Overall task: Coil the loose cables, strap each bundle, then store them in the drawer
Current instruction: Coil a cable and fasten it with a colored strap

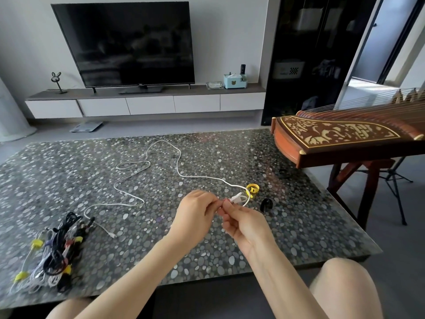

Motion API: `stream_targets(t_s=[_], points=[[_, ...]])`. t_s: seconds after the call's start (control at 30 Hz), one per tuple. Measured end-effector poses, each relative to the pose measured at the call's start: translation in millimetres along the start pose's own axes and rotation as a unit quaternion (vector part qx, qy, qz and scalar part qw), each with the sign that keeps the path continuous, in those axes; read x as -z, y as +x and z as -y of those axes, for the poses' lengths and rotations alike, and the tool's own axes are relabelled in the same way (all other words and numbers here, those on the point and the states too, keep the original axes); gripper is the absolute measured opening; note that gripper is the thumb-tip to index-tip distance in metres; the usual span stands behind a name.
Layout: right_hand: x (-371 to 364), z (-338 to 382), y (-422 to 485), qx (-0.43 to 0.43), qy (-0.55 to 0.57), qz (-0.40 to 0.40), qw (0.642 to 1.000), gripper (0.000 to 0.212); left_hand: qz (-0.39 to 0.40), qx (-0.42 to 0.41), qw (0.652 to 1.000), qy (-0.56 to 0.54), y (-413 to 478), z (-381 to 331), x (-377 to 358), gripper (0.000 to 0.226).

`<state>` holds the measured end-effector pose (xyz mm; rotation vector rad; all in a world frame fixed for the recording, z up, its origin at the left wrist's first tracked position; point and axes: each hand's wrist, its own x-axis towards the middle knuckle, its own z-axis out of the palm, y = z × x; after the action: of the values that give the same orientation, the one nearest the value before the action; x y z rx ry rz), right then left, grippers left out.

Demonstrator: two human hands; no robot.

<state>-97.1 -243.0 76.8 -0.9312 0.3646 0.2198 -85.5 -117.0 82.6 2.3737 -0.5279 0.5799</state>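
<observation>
Closest to me, both hands are up over the near middle of the desk [299, 226]. The left hand [195, 212] and right hand [243, 224] have their fingers [212, 203] curled in, pinching the plug end [236, 199] of the white cable [177, 165] between them. The plug pokes out past the fingertips toward 1 o'clock. From there the rest of the cable lies loose, running off toward 11 o'clock in lazy S-bends. It then doubles back to a small far end at about 8 o'clock, so the slack all sits left and ahead of the hands. My guess is the left hand, being nearer that slack, feeds it in while the right holds the loops. A yellow strap [252, 188] sits just beside the right hand at 1 o'clock, with a black strap [266, 204] at 3 o'clock, both handy for the wrap. At 8 o'clock, well apart, there's a pile of strapped bundles [55, 254], so most of the job looks done. Further out at 2 o'clock a wooden zither [345, 137] stands on its stand. At 12 o'clock the TV cabinet [149, 105] has a row of flat fronts, and I can't tell if that's the drawer meant. The TV [124, 42] has a tiny bezel logo, too small to read, and no other writing is legible.
</observation>
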Motion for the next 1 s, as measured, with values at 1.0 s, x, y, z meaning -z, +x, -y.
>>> stream_targets(t_s=[1.0], points=[[107.2,27.3,55.6,0.559,-0.594,0.146,0.560,0.030,0.166,0.432,0.760,-0.456,64.2,-1.7,-76.3,0.027]])
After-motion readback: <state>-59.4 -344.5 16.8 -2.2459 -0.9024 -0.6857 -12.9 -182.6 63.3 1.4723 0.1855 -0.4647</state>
